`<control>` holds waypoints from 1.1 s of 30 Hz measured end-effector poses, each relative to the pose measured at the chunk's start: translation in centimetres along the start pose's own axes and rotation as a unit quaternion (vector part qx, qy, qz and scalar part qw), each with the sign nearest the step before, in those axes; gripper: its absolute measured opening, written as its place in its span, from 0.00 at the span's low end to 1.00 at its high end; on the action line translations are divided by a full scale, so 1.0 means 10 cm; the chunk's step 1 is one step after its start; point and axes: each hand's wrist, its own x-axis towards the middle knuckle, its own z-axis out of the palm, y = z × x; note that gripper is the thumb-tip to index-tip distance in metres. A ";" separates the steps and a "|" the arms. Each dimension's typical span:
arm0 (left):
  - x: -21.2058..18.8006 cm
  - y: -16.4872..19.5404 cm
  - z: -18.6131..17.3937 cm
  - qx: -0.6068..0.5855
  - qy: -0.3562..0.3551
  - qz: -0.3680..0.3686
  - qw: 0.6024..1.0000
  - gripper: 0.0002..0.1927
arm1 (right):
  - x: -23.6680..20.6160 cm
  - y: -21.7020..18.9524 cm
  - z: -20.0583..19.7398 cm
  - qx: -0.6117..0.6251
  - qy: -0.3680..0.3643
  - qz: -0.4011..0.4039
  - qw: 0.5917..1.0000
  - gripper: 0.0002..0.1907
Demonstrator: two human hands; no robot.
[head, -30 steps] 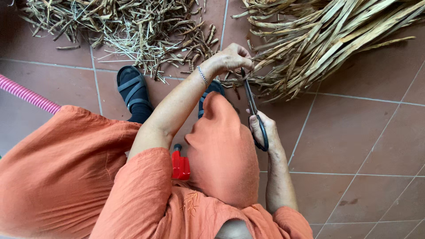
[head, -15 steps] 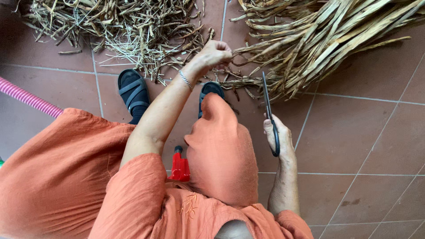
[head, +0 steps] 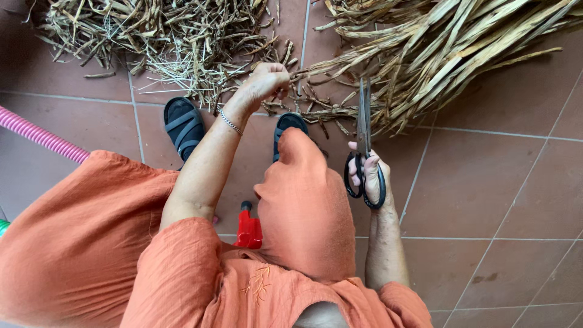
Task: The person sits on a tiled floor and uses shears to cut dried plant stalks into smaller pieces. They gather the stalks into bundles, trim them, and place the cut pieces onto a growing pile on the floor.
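Scissors (head: 364, 143): black loop handles, closed dark blades upright.

No packages, labels, signs or screens in view.
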 end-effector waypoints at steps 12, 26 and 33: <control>-0.17 0.04 0.05 -0.098 -0.047 0.056 0.992 0.05 | 0.29 -0.02 0.14 -0.038 -0.073 0.044 0.996 0.50; -0.12 0.03 0.15 -0.061 -0.007 0.051 0.997 0.19 | 0.66 -0.05 0.23 -0.067 -0.094 0.062 0.991 0.47; -0.10 0.01 0.17 -0.046 0.013 0.069 0.996 0.18 | 0.49 0.07 0.06 -0.061 -0.116 0.035 0.991 0.46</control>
